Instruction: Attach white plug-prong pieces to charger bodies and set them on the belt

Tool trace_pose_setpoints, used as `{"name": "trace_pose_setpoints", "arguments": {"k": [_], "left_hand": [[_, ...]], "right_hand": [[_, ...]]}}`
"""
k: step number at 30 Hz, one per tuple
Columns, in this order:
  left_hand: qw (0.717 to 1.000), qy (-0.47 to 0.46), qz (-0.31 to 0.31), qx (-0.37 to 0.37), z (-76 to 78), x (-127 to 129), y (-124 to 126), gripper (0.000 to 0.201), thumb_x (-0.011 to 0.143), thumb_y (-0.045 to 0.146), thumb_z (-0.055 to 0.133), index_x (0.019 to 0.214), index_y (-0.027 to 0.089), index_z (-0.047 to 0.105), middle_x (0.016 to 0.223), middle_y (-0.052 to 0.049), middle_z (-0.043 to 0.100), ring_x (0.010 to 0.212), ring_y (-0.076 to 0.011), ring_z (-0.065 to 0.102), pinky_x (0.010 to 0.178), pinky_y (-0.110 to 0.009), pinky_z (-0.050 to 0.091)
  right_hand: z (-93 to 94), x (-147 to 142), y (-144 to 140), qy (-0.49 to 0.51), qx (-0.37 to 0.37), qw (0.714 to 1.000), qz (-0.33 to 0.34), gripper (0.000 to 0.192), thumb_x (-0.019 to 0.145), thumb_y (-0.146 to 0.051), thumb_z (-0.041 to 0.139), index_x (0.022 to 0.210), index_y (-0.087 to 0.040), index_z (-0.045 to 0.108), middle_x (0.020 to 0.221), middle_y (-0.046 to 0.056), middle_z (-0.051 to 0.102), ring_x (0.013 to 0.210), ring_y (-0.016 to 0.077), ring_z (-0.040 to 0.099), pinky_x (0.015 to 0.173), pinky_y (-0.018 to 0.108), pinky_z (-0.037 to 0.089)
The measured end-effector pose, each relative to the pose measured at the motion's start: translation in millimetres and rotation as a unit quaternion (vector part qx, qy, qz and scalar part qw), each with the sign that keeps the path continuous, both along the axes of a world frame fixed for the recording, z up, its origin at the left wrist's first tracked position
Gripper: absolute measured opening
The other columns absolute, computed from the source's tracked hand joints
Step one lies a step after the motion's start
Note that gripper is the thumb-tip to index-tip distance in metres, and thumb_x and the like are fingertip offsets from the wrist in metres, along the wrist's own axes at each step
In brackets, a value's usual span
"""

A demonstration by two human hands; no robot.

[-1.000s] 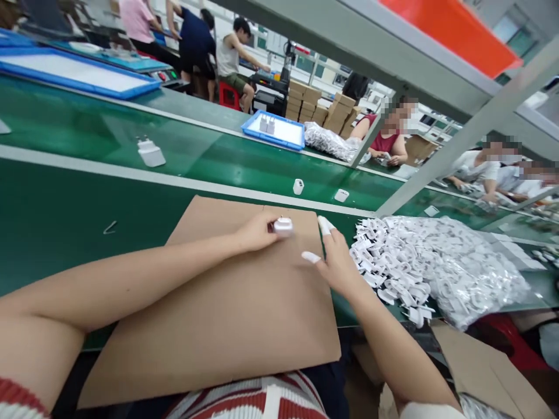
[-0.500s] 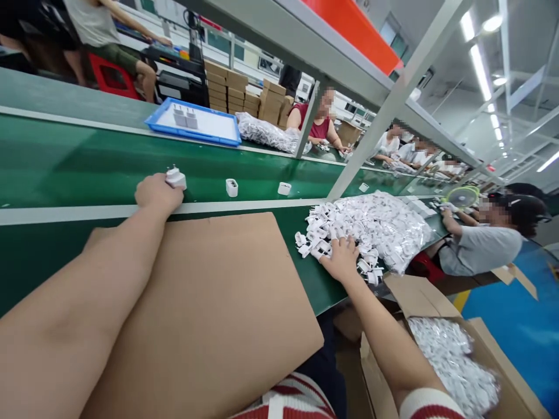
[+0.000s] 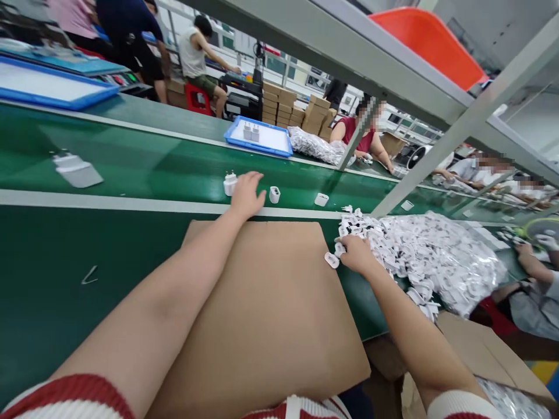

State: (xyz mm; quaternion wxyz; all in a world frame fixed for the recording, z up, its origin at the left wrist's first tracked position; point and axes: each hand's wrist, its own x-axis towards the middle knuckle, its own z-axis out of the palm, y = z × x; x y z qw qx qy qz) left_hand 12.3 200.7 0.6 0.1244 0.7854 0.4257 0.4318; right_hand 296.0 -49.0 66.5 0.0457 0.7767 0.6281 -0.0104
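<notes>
My left hand (image 3: 248, 195) is over the green belt with its fingers apart, holding nothing. Just left of it a white plug adapter (image 3: 230, 184) stands with its pins up. To the right of that hand are a white adapter housing (image 3: 274, 194), its open end showing, and another white housing (image 3: 322, 199). At the near edge of a heap of small white plug pieces (image 3: 379, 241), my right hand (image 3: 357, 255) has its fingers closed on a white plug piece (image 3: 339, 249). A loose white oval piece (image 3: 332, 260) lies beside it, over the edge of the cardboard sheet (image 3: 266, 302).
A clear bag of white pieces (image 3: 449, 256) lies right of the heap. A blue-rimmed tray (image 3: 259, 145) sits beyond the belt. A white adapter (image 3: 77, 170) lies far left. A slanted metal post (image 3: 419, 160) rises behind the heap. Co-workers sit farther along.
My left hand has let go of the plug adapter, which now stands on the belt. My right hand has drawn back to the heap's near left edge. The view has swung left.
</notes>
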Motion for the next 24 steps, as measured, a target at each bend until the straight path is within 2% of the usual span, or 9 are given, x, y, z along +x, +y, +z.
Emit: {"name": "trace_pose_setpoints", "arguments": {"k": [2,4,6,9,12,14,16,20,24], "left_hand": [[0.998,0.044,-0.05,-0.019,-5.7,8.0,2.0,0.066,0.086,0.027,0.06,0.149,0.01,0.047,0.16,-0.019,0.044,0.148,-0.0371,0.037,0.126,-0.054,0.026],[0.993,0.066,-0.084,-0.041,-9.0,15.1,1.5,0.072,0.083,0.021,0.063,0.153,0.01,0.044,0.167,-0.018,0.035,0.155,-0.0378,0.027,0.129,-0.053,0.021],[0.99,0.065,-0.104,-0.066,-10.0,20.3,0.5,0.072,0.081,0.017,0.066,0.15,0.01,0.047,0.168,-0.019,0.033,0.158,-0.0395,0.02,0.13,-0.054,0.018],[0.99,0.05,-0.094,-0.09,-10.3,21.9,0.4,0.061,0.083,0.021,0.071,0.141,0.012,0.056,0.163,-0.021,0.04,0.15,-0.041,0.037,0.125,-0.053,0.031],[0.994,0.037,-0.062,-0.078,-10.9,16.9,0.3,0.044,0.087,0.022,0.069,0.13,0.016,0.062,0.154,-0.019,0.048,0.131,-0.0348,0.058,0.114,-0.048,0.047],[0.996,0.025,-0.052,-0.07,-11.7,12.9,-0.9,0.034,0.089,0.016,0.064,0.123,0.018,0.064,0.145,-0.017,0.054,0.119,-0.0298,0.065,0.108,-0.045,0.052],[0.997,0.016,-0.049,-0.063,-12.5,10.7,-2.9,0.036,0.088,0.009,0.058,0.123,0.018,0.064,0.143,-0.016,0.054,0.116,-0.0269,0.066,0.104,-0.042,0.054],[0.997,-0.025,-0.029,-0.059,-8.9,13.1,-7.0,0.055,0.082,-0.002,0.051,0.134,0.013,0.058,0.155,-0.02,0.043,0.132,-0.0284,0.057,0.114,-0.041,0.049],[0.996,-0.042,-0.028,-0.069,11.1,18.4,-14.8,0.057,0.08,-0.002,0.052,0.134,0.012,0.059,0.142,-0.021,0.057,0.131,-0.0307,0.058,0.119,-0.046,0.044]], "right_hand": [[-4.0,6.4,7.9,0.042,0.0,0.999,0.002,0.052,0.079,-0.01,0.058,0.128,-0.017,0.072,0.123,0.013,0.072,0.116,0.0301,0.064,0.1,0.04,0.043],[-5.0,8.8,14.7,0.078,0.046,0.996,0.021,0.048,0.083,-0.014,0.056,0.13,-0.014,0.07,0.12,0.015,0.07,0.11,0.0274,0.066,0.096,0.035,0.046],[-3.1,0.5,21.7,0.099,0.102,0.989,0.049,0.043,0.088,-0.02,0.052,0.126,-0.012,0.07,0.113,0.016,0.069,0.1,0.0264,0.067,0.09,0.035,0.048],[-0.7,-31.8,30.3,0.181,0.119,0.971,0.099,0.036,0.094,-0.033,0.048,0.116,-0.015,0.071,0.097,0.011,0.07,0.084,0.0243,0.067,0.078,0.035,0.05],[-7.2,-67.9,35.7,0.261,0.101,0.947,0.158,0.037,0.098,-0.046,0.049,0.116,-0.021,0.069,0.088,0.006,0.073,0.077,0.0232,0.068,0.072,0.033,0.049],[-17.6,-83.0,38.4,0.226,0.09,0.95,0.194,0.035,0.1,-0.048,0.049,0.102,-0.022,0.073,0.087,0.008,0.074,0.079,0.0245,0.069,0.07,0.033,0.047],[-29.7,-89.2,39.3,0.155,0.082,0.961,0.216,0.036,0.102,-0.046,0.049,0.093,-0.022,0.074,0.091,0.01,0.074,0.081,0.0253,0.07,0.069,0.032,0.046],[-42.1,-90.3,32.9,0.084,0.095,0.965,0.228,0.026,0.101,-0.042,0.058,0.117,-0.024,0.069,0.105,0.01,0.073,0.082,0.0242,0.071,0.066,0.031,0.044],[-35.9,-93.8,23.5,0.079,0.087,0.968,0.22,0.017,0.102,-0.032,0.056,0.112,-0.022,0.066,0.098,0.008,0.073,0.08,0.0229,0.069,0.063,0.029,0.04]]}}
